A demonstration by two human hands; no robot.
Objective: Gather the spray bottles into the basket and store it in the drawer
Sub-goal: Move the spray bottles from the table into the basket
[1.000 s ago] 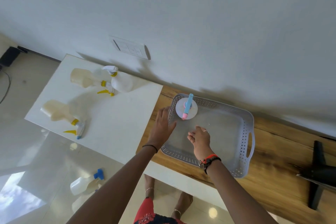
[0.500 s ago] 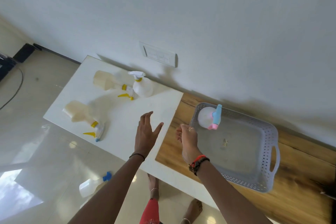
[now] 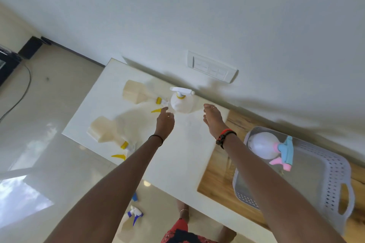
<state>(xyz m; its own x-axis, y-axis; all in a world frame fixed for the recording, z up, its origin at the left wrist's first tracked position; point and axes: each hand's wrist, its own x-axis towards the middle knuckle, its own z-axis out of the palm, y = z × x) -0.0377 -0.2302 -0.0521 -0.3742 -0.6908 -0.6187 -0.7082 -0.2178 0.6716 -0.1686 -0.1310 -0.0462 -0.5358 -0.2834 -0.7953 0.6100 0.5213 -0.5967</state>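
The white tabletop (image 3: 177, 156) runs from the wall toward me, and a wooden tabletop (image 3: 215, 175) adjoins it on my right. A perforated grey plastic basket (image 3: 335, 173) with cut-out handles sits on the wooden section. In its far left corner is a round white spray bottle with a pink trigger and blue head (image 3: 262, 147). I cannot tell whether that bottle is upright or tipped.

Three bottles are on the white tabletop:
- A cream bottle with a yellow trigger (image 3: 104, 130) lies on its side near the left edge.
- A second cream bottle (image 3: 136, 92) lies on its side farther back.
- A white bottle with a yellow collar (image 3: 181, 104) stands upright just beside the second bottle's nozzle, close to the wall.

A blue-trigger bottle (image 3: 131, 221) lies on the floor below the near edge, partly hidden by my left arm.

My left hand (image 3: 165, 122) is just short of the upright bottle, fingers loosely curled, index leading, holding nothing. I cannot tell whether it makes contact. My right hand (image 3: 214, 120) is at the bottle's right, apart from it, fingers straight and together, holding nothing.

A white switch plate (image 3: 212, 69) is on the wall above.
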